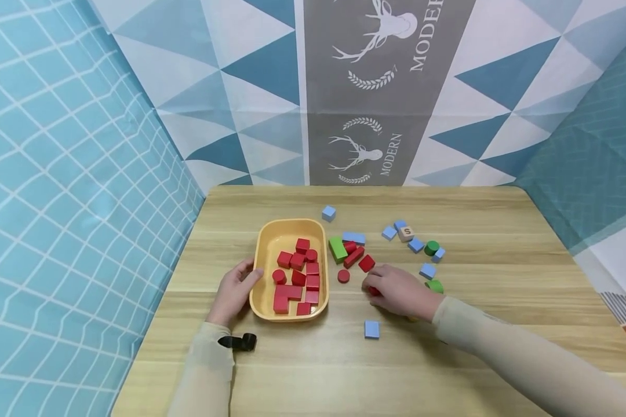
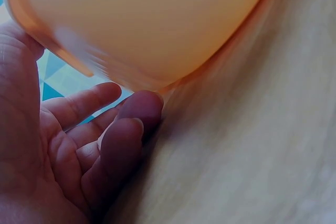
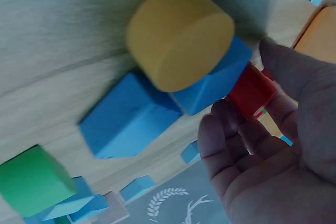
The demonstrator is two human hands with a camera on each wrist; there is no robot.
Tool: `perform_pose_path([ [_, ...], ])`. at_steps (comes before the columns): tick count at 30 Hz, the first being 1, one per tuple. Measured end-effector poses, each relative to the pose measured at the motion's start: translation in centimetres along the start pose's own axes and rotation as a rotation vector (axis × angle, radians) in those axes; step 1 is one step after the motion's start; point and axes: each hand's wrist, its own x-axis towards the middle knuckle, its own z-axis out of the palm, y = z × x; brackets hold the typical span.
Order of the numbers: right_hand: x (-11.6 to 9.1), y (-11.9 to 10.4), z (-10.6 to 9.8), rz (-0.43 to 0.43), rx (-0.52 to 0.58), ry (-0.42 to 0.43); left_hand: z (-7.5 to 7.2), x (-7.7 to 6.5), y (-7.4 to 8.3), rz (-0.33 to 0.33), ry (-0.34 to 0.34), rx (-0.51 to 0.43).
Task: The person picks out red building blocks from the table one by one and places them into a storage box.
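Left hand [image 1: 235, 291] grips yellow tray [image 1: 277, 238] (at its rim); right hand [image 1: 400, 291], partly curled, pinches red block [image 3: 253, 92]

Spread over the wood-grained table [image 1: 292, 376]: left of centre, a yellow tray [image 1: 276, 236]; just right of it, a lime block [image 1: 337, 249] and red blocks [image 1: 353, 257]; farther right, a letter block [image 1: 406, 233] and green cylinder [image 1: 431, 248] among blue blocks [image 1: 416, 245]; nearer, a lone blue block [image 1: 371, 330]

Coloured blocks [image 1: 338, 249] on a wooden counter [image 1: 302, 370]
The left hand [image 1: 235, 291] grips a yellow tray [image 1: 276, 238] of red pieces [image 1: 284, 259] by its edge; the right hand [image 1: 400, 289] curls over a red block [image 1: 374, 291] near a blue square [image 1: 372, 330].
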Motion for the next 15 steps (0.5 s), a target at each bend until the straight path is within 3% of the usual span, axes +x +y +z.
perform_pose_path([
  [8, -0.2, 0.1, -1.6, 0.039, 0.105, 0.051, -0.1, 0.3, -0.7, -0.007, 0.011, 0.003],
  [15, 3.6, -3.3, -4.3, -0.004, 0.224, 0.167, 0.1, 0.2, -0.4, -0.011, 0.011, 0.003],
])
